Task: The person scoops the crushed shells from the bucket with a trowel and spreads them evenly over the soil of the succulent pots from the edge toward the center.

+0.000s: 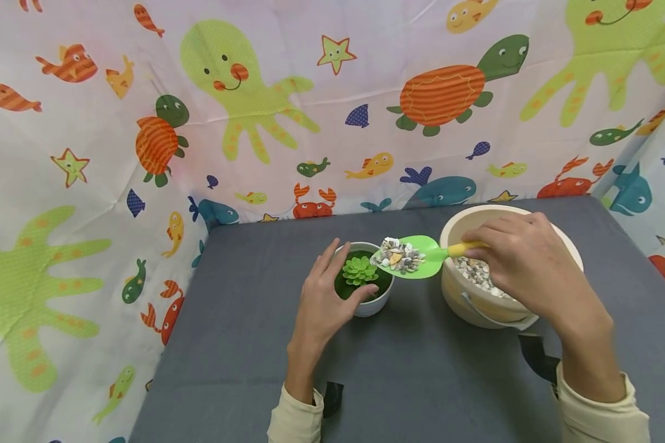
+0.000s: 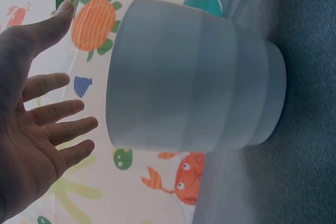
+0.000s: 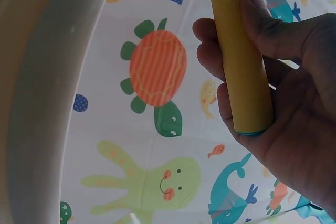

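My right hand (image 1: 518,261) grips the yellow handle (image 3: 242,72) of a toy shovel. Its green blade (image 1: 428,258) carries a heap of small pebbles (image 1: 399,255), and the blade's tip overlaps the right rim of a pale pot (image 1: 372,307) in the head view. Inside that pot sits a green succulent (image 1: 359,271) on dark green filling. Fingers spread, my left hand (image 1: 324,301) hovers by the pot's near left side. The left wrist view shows the pot's ribbed wall (image 2: 184,77) with a gap between it and the fingers.
A cream bucket (image 1: 454,295) with a grey handle stands at the right, with more pebbles (image 1: 479,274) inside, under my right hand. A dark grey cloth (image 1: 244,344) covers the table. Behind and to the left hangs a curtain (image 1: 288,55) printed with sea animals.
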A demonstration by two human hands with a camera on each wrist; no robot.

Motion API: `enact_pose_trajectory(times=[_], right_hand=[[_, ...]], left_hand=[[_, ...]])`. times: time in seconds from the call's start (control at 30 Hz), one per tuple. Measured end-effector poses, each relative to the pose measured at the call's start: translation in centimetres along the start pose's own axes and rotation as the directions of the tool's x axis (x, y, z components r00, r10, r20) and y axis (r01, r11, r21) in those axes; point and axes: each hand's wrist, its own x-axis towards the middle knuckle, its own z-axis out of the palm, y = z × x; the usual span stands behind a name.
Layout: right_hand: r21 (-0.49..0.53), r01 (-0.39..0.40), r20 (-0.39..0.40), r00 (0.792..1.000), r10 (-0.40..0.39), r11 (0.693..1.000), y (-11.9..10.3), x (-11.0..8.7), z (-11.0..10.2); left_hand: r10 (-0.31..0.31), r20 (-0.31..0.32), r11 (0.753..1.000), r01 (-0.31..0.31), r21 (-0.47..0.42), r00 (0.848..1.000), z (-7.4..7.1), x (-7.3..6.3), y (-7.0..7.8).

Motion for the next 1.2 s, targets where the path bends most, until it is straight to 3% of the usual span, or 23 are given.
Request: enact_pose_trajectory(times=[0.8,1.0,1.2], right_hand=[[0.023,0.058,0.063,0.996,-0.059,0.998,-0.8,1.7,2.2],[0.024,0.017,0.121,0.992,-0.02,1.0,-1.4,2.3,2.9],[0.028,-0.018,0.168,0.986,0.013,0.999,-1.9,2.9,3.6]], left_hand=[[-0.052,0.008,0.999,0.052,-0.013,0.999,0.0,-0.9,-2.9],[-0.077,0.028,0.996,0.078,-0.053,0.997,0.1,-1.2,-3.7],[-0.142,0.065,0.986,0.147,-0.079,0.988,0.5,-1.6,-4.9]])
